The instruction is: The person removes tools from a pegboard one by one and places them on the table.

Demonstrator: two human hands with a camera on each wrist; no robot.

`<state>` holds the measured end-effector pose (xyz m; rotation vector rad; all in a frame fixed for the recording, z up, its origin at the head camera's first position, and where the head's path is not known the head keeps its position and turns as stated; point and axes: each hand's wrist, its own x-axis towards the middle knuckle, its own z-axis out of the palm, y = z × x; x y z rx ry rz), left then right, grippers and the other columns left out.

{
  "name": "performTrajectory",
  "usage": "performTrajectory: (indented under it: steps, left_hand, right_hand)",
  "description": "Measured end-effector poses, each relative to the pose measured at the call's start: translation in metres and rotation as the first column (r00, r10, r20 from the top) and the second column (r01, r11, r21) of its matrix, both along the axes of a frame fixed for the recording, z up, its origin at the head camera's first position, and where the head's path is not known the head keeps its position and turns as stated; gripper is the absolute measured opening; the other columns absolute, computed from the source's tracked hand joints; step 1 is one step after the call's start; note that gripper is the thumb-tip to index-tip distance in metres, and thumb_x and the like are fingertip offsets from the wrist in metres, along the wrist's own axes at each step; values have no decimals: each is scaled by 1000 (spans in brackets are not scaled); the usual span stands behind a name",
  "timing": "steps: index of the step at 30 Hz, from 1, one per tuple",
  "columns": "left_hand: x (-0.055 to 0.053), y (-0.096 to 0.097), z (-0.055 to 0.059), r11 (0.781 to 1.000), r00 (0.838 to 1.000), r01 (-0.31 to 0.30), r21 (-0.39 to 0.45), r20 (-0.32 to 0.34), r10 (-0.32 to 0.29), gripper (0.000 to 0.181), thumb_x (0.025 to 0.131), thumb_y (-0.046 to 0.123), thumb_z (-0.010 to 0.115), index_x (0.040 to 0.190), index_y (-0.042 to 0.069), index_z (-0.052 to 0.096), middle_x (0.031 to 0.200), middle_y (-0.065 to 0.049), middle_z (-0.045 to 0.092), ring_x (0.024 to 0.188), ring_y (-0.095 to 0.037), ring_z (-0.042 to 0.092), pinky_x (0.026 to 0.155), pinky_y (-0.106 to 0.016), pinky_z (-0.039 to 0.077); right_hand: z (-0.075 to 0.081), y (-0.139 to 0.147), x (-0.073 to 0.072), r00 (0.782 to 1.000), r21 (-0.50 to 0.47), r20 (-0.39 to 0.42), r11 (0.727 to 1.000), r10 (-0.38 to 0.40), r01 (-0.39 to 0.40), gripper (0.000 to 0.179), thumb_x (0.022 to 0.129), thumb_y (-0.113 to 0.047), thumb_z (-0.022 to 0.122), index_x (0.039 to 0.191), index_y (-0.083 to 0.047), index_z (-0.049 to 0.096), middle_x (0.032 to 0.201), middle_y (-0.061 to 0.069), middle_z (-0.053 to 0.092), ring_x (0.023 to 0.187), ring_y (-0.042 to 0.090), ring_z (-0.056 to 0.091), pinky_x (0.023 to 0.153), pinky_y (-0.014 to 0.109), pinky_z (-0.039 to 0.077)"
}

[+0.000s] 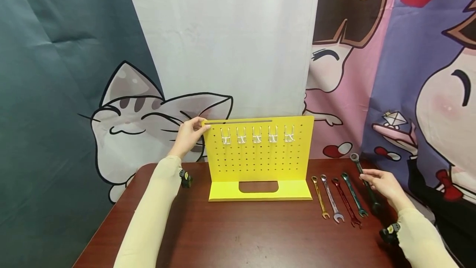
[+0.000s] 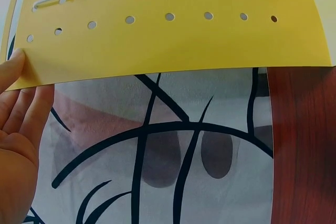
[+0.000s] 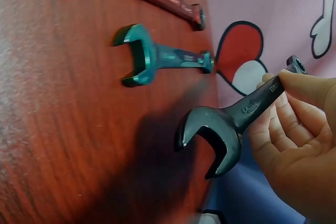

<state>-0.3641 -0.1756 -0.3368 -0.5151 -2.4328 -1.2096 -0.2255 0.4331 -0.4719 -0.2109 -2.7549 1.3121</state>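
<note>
A yellow pegboard stand [image 1: 260,176] stands upright on the table, with several white wire hooks [image 1: 257,139] in a row near its top. My left hand [image 1: 187,137] pinches the board's upper left corner, thumb on the front face and fingers behind, as the left wrist view shows. At the right, my right hand [image 1: 384,185] holds a black combination wrench [image 3: 252,107] by its shank near the ring end, raised off the table. Its open end points toward the table in the right wrist view. Beside it lies a teal wrench [image 1: 355,197].
Left of the teal wrench lie a red wrench [image 1: 346,202], a silver wrench [image 1: 331,199] and a gold wrench [image 1: 319,197], roughly side by side. All rest on the dark red-brown table [image 1: 238,235]. A cartoon-printed curtain [image 1: 223,53] hangs behind the table.
</note>
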Motion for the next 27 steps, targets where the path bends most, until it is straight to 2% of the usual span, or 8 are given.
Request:
performTrajectory:
  steps: [5, 15, 22, 27]
  left_hand:
    - [0, -2, 0, 1000, 1000, 7, -1, 12, -7, 28, 97, 32, 70, 114, 9, 70, 97, -9, 70, 92, -24, 65, 74, -37, 49]
    - [-2, -8, 0, 1000, 1000, -4, -5, 4, 4, 30, 97, 32, 71, 115, 9, 70, 98, -9, 69, 94, -24, 65, 76, -39, 50]
    - [1, -9, 3, 1000, 1000, -5, -1, -3, 5, 30, 97, 31, 71, 115, 8, 69, 99, -10, 70, 95, -25, 66, 78, -39, 50]
    - [5, -9, 1, 1000, 1000, -9, -8, 9, 9, 30, 97, 31, 70, 115, 7, 69, 99, -11, 70, 96, -26, 66, 78, -39, 50]
  right_hand:
    - [-9, -1, -2, 1000, 6, 9, 1000, 4, -5, 56, 104, -27, 57, 136, 18, 48, 105, 20, 70, 83, 17, 61, 67, 28, 50]
    - [-14, -2, -10, 1000, 12, 17, 1000, 13, -13, 55, 102, -25, 59, 133, 20, 49, 108, 25, 69, 83, 18, 63, 68, 31, 51]
    - [-16, -1, -14, 1000, 15, 26, 1000, 9, -10, 51, 101, -20, 59, 129, 22, 51, 91, 8, 67, 74, 14, 58, 65, 29, 47]
    - [-18, -2, -11, 998, 36, 55, 999, 26, -28, 45, 101, -11, 55, 127, 25, 50, 81, 4, 61, 69, 15, 53, 65, 31, 42]
